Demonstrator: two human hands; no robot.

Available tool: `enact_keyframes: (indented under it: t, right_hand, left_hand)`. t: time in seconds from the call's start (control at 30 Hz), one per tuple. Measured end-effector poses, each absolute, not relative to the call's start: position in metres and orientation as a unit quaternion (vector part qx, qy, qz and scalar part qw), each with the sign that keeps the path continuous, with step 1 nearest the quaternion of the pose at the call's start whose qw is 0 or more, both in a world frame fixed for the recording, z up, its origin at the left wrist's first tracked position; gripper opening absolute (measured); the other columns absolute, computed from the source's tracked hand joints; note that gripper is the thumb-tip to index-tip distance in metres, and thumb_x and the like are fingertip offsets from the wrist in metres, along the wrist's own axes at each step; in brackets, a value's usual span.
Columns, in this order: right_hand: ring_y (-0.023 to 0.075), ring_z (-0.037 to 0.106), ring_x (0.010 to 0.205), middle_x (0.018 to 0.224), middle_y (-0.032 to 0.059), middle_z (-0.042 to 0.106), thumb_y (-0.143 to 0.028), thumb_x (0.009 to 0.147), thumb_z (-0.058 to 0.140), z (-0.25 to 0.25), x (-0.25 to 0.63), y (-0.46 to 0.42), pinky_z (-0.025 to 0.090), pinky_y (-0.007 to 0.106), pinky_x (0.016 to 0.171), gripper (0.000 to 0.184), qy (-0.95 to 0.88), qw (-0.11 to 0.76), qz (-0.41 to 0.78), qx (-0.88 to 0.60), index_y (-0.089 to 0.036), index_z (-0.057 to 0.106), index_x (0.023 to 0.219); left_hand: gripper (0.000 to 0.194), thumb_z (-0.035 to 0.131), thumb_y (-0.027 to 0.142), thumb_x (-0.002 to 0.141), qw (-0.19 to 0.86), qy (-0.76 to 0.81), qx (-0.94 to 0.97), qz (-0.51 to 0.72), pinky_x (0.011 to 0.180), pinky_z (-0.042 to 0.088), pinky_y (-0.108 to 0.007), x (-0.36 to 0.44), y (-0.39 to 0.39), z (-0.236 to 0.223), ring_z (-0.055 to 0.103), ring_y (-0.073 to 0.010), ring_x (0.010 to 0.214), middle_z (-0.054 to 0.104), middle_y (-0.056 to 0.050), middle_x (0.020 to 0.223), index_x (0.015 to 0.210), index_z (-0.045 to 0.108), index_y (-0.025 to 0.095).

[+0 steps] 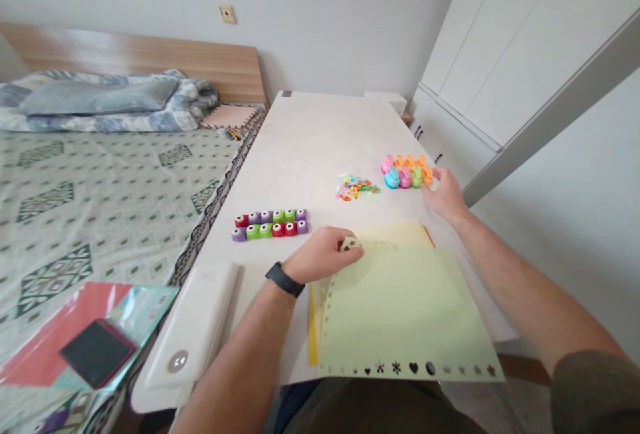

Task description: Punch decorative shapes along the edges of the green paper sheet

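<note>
My left hand [327, 253] pinches the upper left corner of a pale green sheet of paper [405, 307]. Shaped holes, such as stars, hearts and snowflakes, run along the sheet's near edge, left edge and part of its far edge. To the right, my right hand [445, 195] has its thumb and fingers around an orange paper punch [427, 175] at the end of the front row. Beside that punch stand a green punch [416, 177], a pink punch [404, 177] and a blue punch [391, 178]. Yellow paper [400, 231] lies beneath the green sheet.
Two rows of small punches [266, 230] stand left on the white table [320, 127]. Colourful paper cutouts [355, 187] lie in a pile. A long white machine [195, 321] rests at the left edge, beside the bed [115, 207]. White cabinets [510, 34] rise on the right.
</note>
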State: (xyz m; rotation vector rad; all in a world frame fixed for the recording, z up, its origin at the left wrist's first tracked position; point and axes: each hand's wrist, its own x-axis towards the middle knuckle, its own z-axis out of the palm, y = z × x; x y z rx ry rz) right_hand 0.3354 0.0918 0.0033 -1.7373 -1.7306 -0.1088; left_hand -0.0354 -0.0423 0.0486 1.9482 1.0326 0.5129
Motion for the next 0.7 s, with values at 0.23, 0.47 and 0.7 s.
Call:
enact_keyframes:
  t: [0.23, 0.47, 0.7]
  right_hand:
    - [0.0306, 0.060, 0.117, 0.129, 0.0147, 0.063, -0.039, 0.081, 0.066, 0.013, 0.304, 0.051, 0.050, 0.049, 0.096, 0.053, -0.694, 0.372, 0.024, -0.617, -0.020, 0.051, 0.128]
    - [0.0236, 0.067, 0.104, 0.117, 0.0101, 0.070, -0.038, 0.087, 0.064, 0.020, 0.284, 0.009, 0.053, 0.044, 0.091, 0.040, -0.727, 0.323, 0.193, -0.574, -0.024, 0.056, 0.123]
    - [0.0196, 0.068, 0.088, 0.109, 0.0081, 0.072, -0.039, 0.087, 0.064, 0.022, 0.272, -0.017, 0.053, 0.037, 0.081, 0.039, -0.750, 0.229, 0.292, -0.547, -0.023, 0.060, 0.122]
  left_hand:
    - [0.035, 0.055, 0.045, 0.088, 0.415, 0.433, 0.763, 0.243, 0.049, 0.026, -0.023, -0.036, -0.038, 0.041, 0.036, -0.0091, 0.055, 0.041, 0.004, 0.061, 0.069, 0.052, 0.016]
    - [0.032, 0.055, 0.044, 0.087, 0.422, 0.428, 0.756, 0.258, 0.049, 0.028, -0.022, -0.035, -0.038, 0.041, 0.038, -0.0095, 0.056, 0.043, 0.004, 0.062, 0.070, 0.053, 0.017]
    - [0.032, 0.056, 0.044, 0.086, 0.419, 0.433, 0.754, 0.263, 0.048, 0.029, -0.021, -0.036, -0.036, 0.038, 0.039, -0.0093, 0.056, 0.044, 0.004, 0.062, 0.069, 0.050, 0.017]
